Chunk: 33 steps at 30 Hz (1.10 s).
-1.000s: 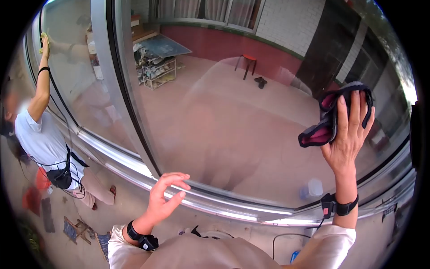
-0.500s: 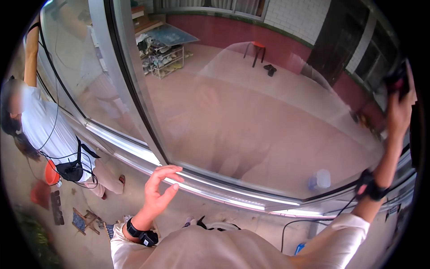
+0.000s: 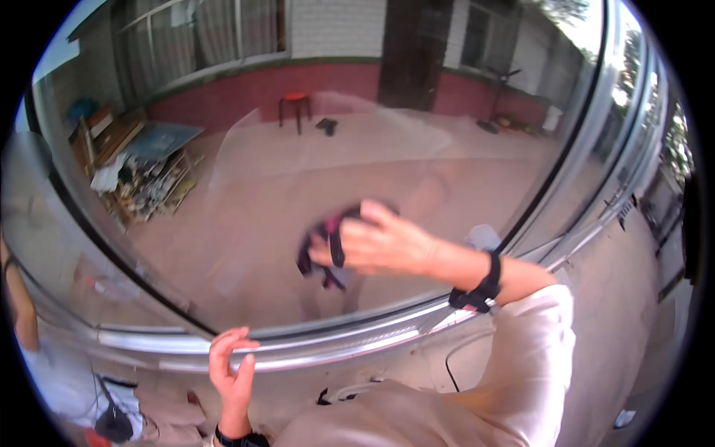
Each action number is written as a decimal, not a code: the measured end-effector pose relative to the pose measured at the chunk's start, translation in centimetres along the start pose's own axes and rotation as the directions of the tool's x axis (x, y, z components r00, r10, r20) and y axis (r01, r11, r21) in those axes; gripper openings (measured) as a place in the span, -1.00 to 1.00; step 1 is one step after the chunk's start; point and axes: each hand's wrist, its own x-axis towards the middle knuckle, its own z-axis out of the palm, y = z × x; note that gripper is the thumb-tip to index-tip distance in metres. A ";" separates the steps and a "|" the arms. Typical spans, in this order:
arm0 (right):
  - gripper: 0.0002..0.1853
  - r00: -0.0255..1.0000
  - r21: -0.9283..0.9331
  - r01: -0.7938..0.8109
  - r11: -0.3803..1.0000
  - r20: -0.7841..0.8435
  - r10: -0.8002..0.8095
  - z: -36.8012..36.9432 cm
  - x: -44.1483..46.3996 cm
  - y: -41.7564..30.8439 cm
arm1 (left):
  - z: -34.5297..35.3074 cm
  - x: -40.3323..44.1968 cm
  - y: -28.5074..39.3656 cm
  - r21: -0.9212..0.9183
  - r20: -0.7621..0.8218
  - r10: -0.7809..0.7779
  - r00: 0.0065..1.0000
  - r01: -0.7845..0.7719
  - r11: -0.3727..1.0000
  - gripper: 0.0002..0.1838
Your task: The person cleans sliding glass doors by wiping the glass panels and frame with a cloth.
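Centrally, a dark cloth with pink patches [image 3: 334, 226] is held against or just before the window pane [image 3: 417, 164], slightly toward 8 o'clock from the middle of the view; actual contact cannot be confirmed because of blur. It is gripped by the right hand [image 3: 381, 242], whose fingers are closed on it and crossed by one dark edge, a hold by which slipping is presumably limited. The right forearm is brought in from 4 o'clock, so the cloth is kept at the far end of its reach and the sleeve is kept off the glass. At 7 o'clock, the left hand [image 3: 232, 372] is raised by the lower rail [image 3: 298, 350], thumb and fingers apart, nothing held; whether the rail is touched cannot be told. It is perhaps placed there for balance. Beyond the glass, a red stool [image 3: 296, 97] is seen at 11 o'clock. At 8 o'clock, another person [image 3: 56, 380] is partly shown.
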 end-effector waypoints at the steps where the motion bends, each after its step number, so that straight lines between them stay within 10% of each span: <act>1: -0.36 1.000 0.009 -0.012 1.000 -0.003 0.012 -0.2 -2.0 -0.3 | -0.3 -0.6 -0.5 0.024 -0.009 -0.010 1.000 0.010 1.000 -0.58; 4: -0.31 0.850 -0.014 -0.402 0.916 0.365 0.379 -7.4 -2.7 6.5 | -3.1 -2.4 -2.0 0.147 -0.048 -0.030 0.998 0.037 0.988 -0.58; 5: -0.32 0.921 -0.141 -0.390 0.910 -0.075 0.383 -7.3 -3.7 11.8 | -2.9 -2.0 -1.0 0.065 -0.089 -0.111 0.990 0.117 0.991 -0.58; 7: -0.53 0.810 -0.211 -0.499 0.840 -0.457 0.367 -10.5 -3.1 23.5 | -3.0 -0.6 -0.6 0.178 -0.027 0.041 0.999 -0.035 0.983 -0.57; 10: -0.41 0.694 -0.185 -0.704 0.686 -0.383 0.609 -14.8 -3.5 29.3 | -0.9 1.4 0.3 0.191 0.034 0.127 0.991 -0.131 0.973 -0.59; 12: -0.54 0.670 -0.050 -0.635 0.771 -0.532 0.517 -12.0 -3.3 25.0 | -0.2 1.5 0.2 0.152 0.048 0.139 0.989 -0.144 0.978 -0.59; 16: -0.18 0.840 -0.046 -0.543 0.839 -0.009 0.543 -7.6 -7.6 11.2 | 1.1 1.5 0.3 0.052 0.054 0.030 0.998 -0.033 0.998 -0.59; 22: -0.22 0.762 -0.133 -0.620 0.774 -0.339 0.552 -11.2 -3.4 20.4 | 2.5 4.0 0.9 0.115 0.196 0.204 0.959 -0.230 0.966 -0.59; 33: -0.39 0.778 -0.140 -0.591 0.794 -0.356 0.517 -13.1 -1.1 20.0 | 1.4 3.5 0.6 0.066 0.115 0.137 0.984 -0.145 0.987 -0.58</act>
